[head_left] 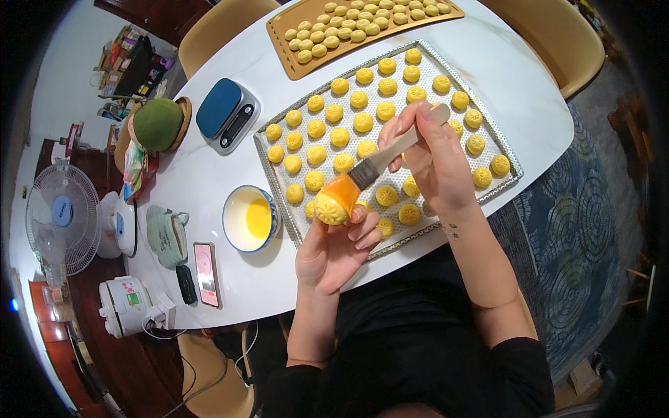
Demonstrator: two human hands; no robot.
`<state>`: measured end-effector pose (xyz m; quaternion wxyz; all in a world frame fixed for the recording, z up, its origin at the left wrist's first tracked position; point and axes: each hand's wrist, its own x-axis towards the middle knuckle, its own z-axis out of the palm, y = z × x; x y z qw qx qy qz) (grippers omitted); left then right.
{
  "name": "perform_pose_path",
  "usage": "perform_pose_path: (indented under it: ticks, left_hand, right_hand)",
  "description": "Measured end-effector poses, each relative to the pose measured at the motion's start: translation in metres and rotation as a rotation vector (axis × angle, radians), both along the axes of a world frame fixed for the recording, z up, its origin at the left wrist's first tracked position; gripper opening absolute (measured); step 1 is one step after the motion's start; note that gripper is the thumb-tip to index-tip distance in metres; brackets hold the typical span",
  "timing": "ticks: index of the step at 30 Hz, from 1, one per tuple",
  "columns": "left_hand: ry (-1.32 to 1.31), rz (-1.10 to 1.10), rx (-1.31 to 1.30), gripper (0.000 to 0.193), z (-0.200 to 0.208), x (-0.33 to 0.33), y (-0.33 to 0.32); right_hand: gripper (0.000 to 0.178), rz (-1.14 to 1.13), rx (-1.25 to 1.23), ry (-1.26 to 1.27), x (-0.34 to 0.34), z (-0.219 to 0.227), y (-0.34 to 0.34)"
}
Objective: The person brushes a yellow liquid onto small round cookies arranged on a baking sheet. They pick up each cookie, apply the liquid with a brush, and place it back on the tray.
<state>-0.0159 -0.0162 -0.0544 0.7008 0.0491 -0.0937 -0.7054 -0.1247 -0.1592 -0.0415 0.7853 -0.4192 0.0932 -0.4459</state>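
In my left hand [338,247] a round yellow pastry [330,211] is gripped between thumb and fingers, its flower-patterned face turned up. My right hand [435,153] is closed round the wooden handle of a pastry brush [380,159]. The brush's orange, wet-looking bristles touch the pastry's upper side. Beneath both hands lies a perforated metal tray [512,177] with rows of similar moulded pastries [362,122]. Left of the tray, a white bowl with a blue rim [233,240] contains yellow liquid that looks like egg wash [258,219].
A gold baking tray [280,50] with many small yellow dough pieces is at the back. Along the left stand a kitchen scale [224,111], a green pomelo-like fruit [158,125], a cloth pouch [167,237], a phone [206,274], a rice cooker [124,306] and a fan [63,216].
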Motion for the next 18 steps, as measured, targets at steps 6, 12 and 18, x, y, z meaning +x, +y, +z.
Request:
perform_pose_path:
  ticks: [6,12,18]
  left_hand:
    - [-0.457,0.074,0.187,0.031,-0.001,0.016,-0.002]
    - [-1.593,-0.068,0.354,0.03,0.04,0.033,-0.058]
    - [-2.179,-0.392,0.237,0.031,0.037,0.032,-0.102]
  right_hand:
    - [0.033,-0.197,-0.024,0.019,-0.034,-0.005,-0.026]
    - [0.032,-0.386,-0.036,-0.02,-0.086,-0.004,-0.046]
    - [0.032,-0.442,-0.026,0.027,-0.106,-0.01,-0.047]
